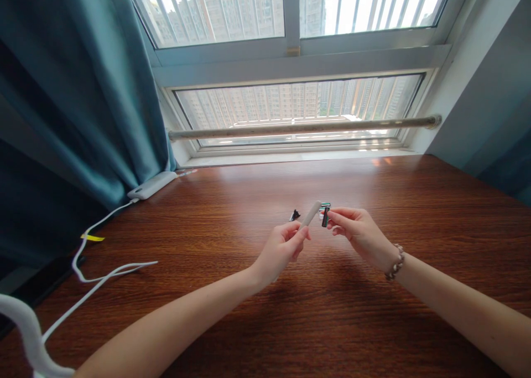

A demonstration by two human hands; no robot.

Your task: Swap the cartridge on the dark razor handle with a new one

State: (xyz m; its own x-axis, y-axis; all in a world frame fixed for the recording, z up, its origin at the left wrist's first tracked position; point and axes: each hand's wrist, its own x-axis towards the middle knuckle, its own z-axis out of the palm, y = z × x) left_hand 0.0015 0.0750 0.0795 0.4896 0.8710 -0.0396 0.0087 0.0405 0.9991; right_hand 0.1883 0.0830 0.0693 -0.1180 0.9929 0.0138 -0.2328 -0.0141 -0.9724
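A brown wood-grain tabletop [207, 334] spreads beneath a barred window [265, 104]. Over its middle, the left hand [275, 249] pinches a pale grey stick [310, 214], which slants up and to the right. Beside the stick's tip, the right hand [362, 233] grips a small black-and-green piece [325, 218] between thumb and fingers (whether the two parts touch, I cannot tell). A small black object [295, 215] lies on the wood just left of the stick. A bracelet [396, 262] circles the right wrist. Farther left, a white box [152, 185] with a white cable [74, 263] sits by the blue curtain [103, 90].
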